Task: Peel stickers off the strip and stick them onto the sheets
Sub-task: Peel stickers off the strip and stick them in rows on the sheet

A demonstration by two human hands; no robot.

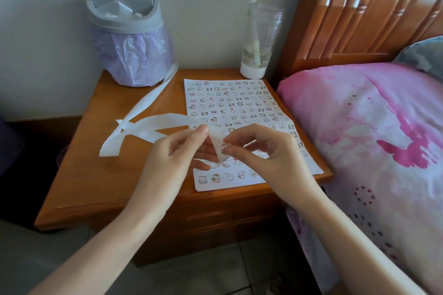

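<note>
Above the near half of the wooden tabletop (107,175), both hands meet over a sheet (239,93) that lies flat toward the right edge and is covered in rows of small cartoon stickers. A second edge shows at its near-left corner, so more than one sheet seems to be stacked there.

The left hand (177,151) holds the end of a white strip (167,119), its thumb on top and its fingers curled underneath. The strip bends sharply downward between the two hands. The right hand (268,153) pinches a sticker (223,147) on that bent part between thumb and forefinger, with the other fingers curled loosely behind. Whether the sticker is already free of the backing cannot be told.

From the left hand the strip runs leftward, loops and crosses itself on the bare wood, then trails diagonally back to the foot of a grey swing-lid bin (124,24) lined with a lilac bag, which stands at the far-left corner.

A clear cup (260,38) with a white base and a straw stands at the far edge, just beyond the sheet. A bed (371,127) with a pink patterned cover sits right beside the tabletop, under a wooden headboard (359,7).
</note>
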